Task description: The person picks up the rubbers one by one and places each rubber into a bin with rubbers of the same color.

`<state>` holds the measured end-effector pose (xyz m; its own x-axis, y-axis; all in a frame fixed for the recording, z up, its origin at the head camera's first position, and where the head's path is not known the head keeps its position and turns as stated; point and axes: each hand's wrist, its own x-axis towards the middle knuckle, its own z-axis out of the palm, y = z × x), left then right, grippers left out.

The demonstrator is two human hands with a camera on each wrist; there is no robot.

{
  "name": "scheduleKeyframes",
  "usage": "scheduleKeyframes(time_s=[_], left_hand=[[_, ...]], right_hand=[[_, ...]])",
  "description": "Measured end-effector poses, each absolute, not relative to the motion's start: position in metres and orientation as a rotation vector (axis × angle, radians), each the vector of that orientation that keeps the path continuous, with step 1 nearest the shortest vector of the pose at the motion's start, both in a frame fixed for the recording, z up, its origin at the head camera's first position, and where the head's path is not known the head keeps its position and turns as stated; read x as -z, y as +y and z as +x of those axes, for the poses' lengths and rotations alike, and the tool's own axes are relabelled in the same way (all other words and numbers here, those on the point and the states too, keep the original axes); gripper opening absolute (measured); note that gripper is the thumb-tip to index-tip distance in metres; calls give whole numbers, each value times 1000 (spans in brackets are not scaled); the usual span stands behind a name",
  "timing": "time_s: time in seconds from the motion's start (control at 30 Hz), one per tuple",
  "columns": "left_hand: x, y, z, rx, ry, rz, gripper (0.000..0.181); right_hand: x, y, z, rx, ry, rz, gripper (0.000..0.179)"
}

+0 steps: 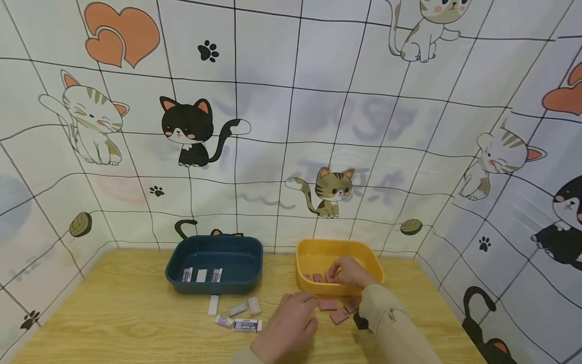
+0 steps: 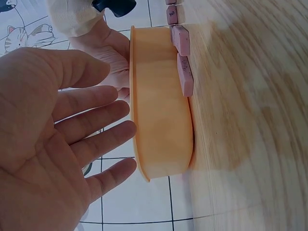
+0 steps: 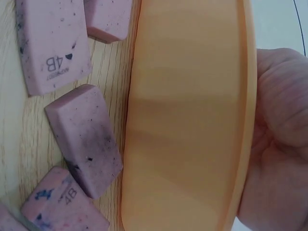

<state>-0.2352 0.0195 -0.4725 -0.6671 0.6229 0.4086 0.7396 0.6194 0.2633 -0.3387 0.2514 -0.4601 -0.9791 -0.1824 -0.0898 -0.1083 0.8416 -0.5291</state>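
My right hand (image 1: 351, 273) reaches over the front rim of the yellow bin (image 1: 325, 289), fingers curled down inside, pinching a pink eraser (image 1: 329, 277) by the bin floor. More pink erasers (image 1: 318, 278) lie to its left in the bin. My left hand (image 1: 288, 323) hovers in front of the bin, its fingers (image 2: 103, 142) spread and straight in the left wrist view, holding nothing. Close to its fingertips, several pink erasers (image 1: 339, 317) rest on the table; in the right wrist view one (image 3: 58, 45) is marked 4B. The bin wall hides the right fingertips from the right wrist view.
A dark teal bin (image 1: 213, 289) stands at the back left with white erasers (image 1: 201, 275) inside, two in printed sleeves. Several white erasers (image 1: 253, 306), some sleeved, lie before it on the wooden table (image 1: 136, 313). A cat-print curtain (image 1: 263, 126) encloses the back and sides.
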Motion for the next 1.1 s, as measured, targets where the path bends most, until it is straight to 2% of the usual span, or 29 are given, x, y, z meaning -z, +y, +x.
scheduleKeyframes(time_s=[0.33,0.77,1.1], left_hand=[[471,21,-235,600,-2601,-1117,25],[472,20,-234,598,-2559,-1111,24],[468,17,-234,619,-2628,-1065,26]], right_hand=[[466,254,-344,776,2876,-126,16],[463,259,-341,879,2881,-96,6],[447,261,-327,931,2985,-310,14]])
